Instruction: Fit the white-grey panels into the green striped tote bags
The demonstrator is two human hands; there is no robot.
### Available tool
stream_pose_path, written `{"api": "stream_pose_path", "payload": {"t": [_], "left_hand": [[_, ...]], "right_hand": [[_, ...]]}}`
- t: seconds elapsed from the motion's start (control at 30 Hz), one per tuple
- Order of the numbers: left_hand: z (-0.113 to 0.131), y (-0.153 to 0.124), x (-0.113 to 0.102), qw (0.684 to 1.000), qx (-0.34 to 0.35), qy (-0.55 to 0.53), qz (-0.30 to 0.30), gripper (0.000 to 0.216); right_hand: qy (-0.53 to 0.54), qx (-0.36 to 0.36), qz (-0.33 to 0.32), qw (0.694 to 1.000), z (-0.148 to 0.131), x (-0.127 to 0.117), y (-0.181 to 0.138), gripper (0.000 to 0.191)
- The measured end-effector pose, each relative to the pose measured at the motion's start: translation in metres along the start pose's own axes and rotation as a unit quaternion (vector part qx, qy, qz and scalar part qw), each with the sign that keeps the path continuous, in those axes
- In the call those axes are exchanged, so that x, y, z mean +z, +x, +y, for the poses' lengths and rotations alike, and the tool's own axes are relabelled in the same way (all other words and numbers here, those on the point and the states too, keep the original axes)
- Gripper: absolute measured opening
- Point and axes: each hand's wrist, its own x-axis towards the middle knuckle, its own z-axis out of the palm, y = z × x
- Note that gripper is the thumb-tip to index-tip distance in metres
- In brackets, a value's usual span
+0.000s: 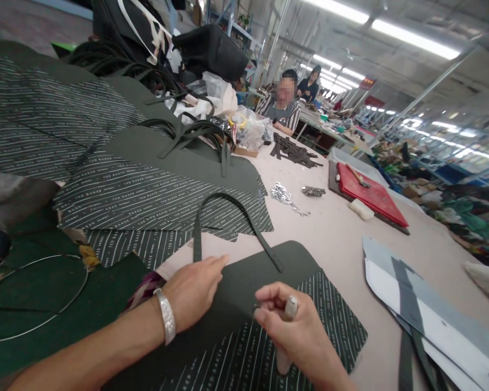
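Note:
A dark green bag panel [244, 282] with a striped, lettered lower part [330, 315] lies before me. Its dark strap handle [232, 196] arches beyond the top edge, with one end resting on the plain part. My left hand [198, 290] lies flat over the panel near the strap's other end, fingers stretched out together. Above the panel, to the right, my right hand [295, 326] is closed, thumb and forefinger pinched on something too small to make out. A pale, rounded piece [291, 307] shows between its curled fingers; I cannot tell what it is.
Stacked panels [167, 198] with straps spread at the left. Beyond lie small silvery metal pieces [283, 193], dark strips [293, 151] and a hammer [356, 175] on a red board [375, 198]. White sheets [415, 293] are at right; a person [281, 106] sits across the table.

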Motion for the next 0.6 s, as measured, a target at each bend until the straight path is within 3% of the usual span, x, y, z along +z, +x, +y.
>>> {"api": "stream_pose_path", "payload": {"t": [0.1, 0.23, 0.33, 0.47, 0.6], "left_hand": [[-0.02, 0.009, -0.007, 1.0, -0.023, 0.006, -0.014, 0.026], [-0.018, 0.021, -0.012, 0.998, -0.035, 0.023, -0.053, 0.035], [-0.01, 0.031, -0.016, 0.995, -0.047, 0.038, -0.085, 0.039], [-0.01, 0.051, -0.021, 0.986, -0.063, 0.007, -0.157, 0.036], [-0.016, 0.074, -0.021, 0.955, -0.037, -0.08, -0.284, 0.029]], "right_hand": [[-0.056, 0.016, 0.01, 0.998, 0.012, -0.022, -0.002, 0.03], [-0.145, -0.041, 0.014, 0.988, 0.027, -0.036, -0.003, 0.027], [-0.172, -0.036, -0.002, 0.984, 0.033, -0.037, -0.001, 0.023], [-0.191, 0.001, -0.005, 0.981, 0.038, -0.039, 0.006, 0.013], [-0.151, 0.019, -0.036, 0.988, 0.042, -0.047, 0.014, 0.005]]}}
